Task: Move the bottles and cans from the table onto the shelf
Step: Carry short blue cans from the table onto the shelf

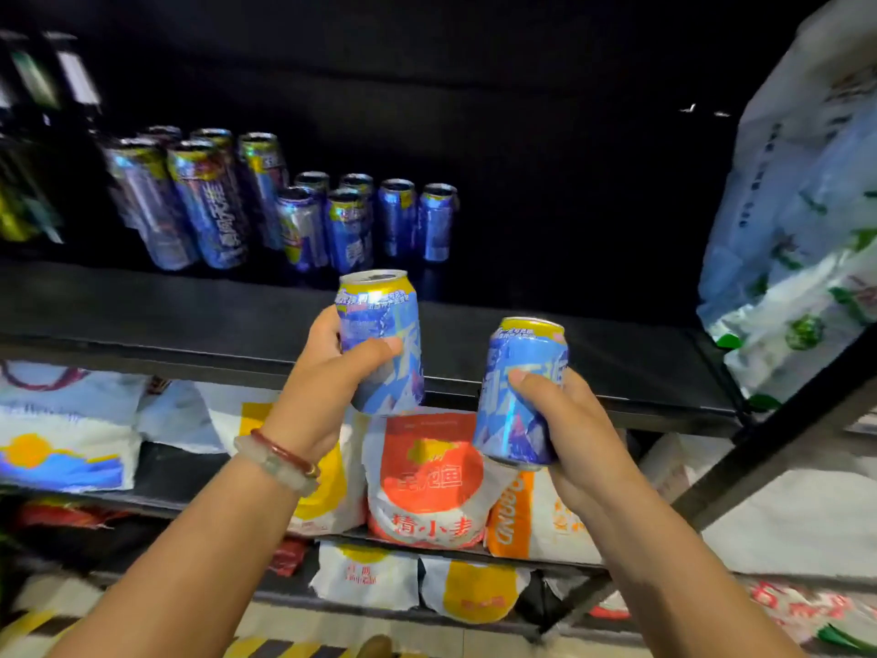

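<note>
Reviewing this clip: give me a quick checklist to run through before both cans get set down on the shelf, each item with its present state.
1. Left hand grips left can: ok.
2. Right hand grips right can: ok.
3. Left can upright: ok.
4. Right can upright: not ok, tilted.
5. Bare shelf board right of the shelved cans: ok.
6. Cans left on the table: cannot tell, table not in view.

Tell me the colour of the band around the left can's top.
Yellow, above a blue body; the left can shows best in the head view.
</note>
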